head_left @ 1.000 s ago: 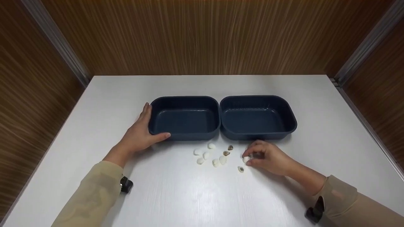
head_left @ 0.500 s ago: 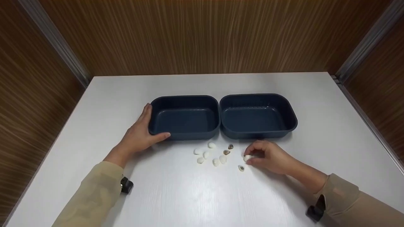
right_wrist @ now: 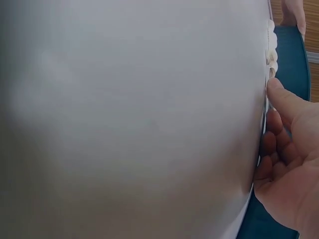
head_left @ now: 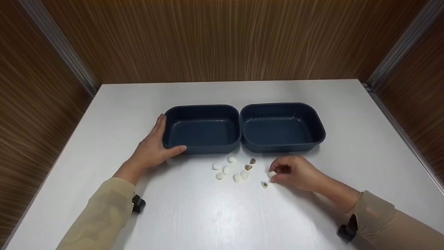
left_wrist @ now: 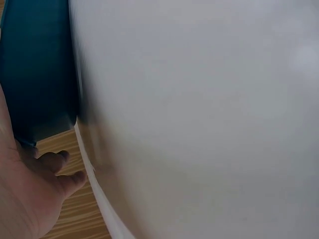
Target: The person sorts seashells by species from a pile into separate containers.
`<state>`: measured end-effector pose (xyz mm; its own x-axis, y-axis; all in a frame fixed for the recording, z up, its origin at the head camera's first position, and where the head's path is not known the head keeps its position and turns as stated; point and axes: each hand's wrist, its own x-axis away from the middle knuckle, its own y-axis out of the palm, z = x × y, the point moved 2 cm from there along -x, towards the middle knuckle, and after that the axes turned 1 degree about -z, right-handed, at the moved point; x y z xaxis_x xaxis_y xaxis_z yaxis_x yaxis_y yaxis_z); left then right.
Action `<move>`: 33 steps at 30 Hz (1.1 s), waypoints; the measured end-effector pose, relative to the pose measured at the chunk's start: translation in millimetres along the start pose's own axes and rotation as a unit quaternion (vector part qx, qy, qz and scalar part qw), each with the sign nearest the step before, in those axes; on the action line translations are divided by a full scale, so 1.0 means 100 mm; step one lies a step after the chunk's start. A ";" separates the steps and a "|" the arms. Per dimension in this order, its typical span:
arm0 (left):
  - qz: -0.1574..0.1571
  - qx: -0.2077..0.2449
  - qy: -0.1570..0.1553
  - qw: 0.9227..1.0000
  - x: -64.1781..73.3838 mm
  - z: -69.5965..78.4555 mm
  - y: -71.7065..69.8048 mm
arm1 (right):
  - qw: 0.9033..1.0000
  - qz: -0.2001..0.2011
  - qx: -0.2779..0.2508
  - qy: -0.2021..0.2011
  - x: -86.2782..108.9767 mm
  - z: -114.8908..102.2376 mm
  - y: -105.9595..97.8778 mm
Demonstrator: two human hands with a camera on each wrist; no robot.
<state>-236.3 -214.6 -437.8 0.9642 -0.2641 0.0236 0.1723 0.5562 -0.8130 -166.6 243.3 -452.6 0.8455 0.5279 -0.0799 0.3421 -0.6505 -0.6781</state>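
Two dark blue rectangular containers stand side by side: a left container [head_left: 203, 149] and a right container [head_left: 282, 147]. My left hand [head_left: 150, 147] rests against the left container's end, fingers straight along its side and thumb across the front wall. In the left wrist view the container's wall [left_wrist: 37, 64] rises beside that hand. Just in front of the right container, my right hand [head_left: 296, 173] pinches a small white pebble [head_left: 272, 174] between thumb and fingers, low over the table. Close to its thumb lies a pale shell-like piece [head_left: 264, 184] with a dark centre.
Several white pebbles [head_left: 236, 177] are scattered in front of the containers, left of my right hand. Two brown shell-like pieces [head_left: 248, 167] lie among them. The white table [head_left: 215, 222] is enclosed by wood-grain panels [head_left: 222, 41] at the back and sides.
The pinched white pebble has shifted and turned slightly between my right fingers. My left hand keeps its place on the left container. The head view has tilted a little.
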 end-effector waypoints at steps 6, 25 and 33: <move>0.002 -0.002 0.002 1.000 -0.01 0.01 0.01 | 1.000 -0.010 0.023 -0.012 -0.01 0.01 -0.02; 0.004 -0.007 -0.005 1.000 -0.02 0.03 0.02 | 0.994 -0.059 0.044 -0.080 -0.02 -0.06 -0.15; 0.003 -0.012 -0.008 1.000 -0.03 0.02 0.01 | 0.995 -0.040 -0.018 -0.085 -0.28 -0.38 -0.26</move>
<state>-238.4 -211.1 -437.6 0.9682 -0.2485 0.0276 0.1619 0.5389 -0.8267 -183.3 224.7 -405.4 0.7340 0.6621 -0.1513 0.4225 -0.6196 -0.6615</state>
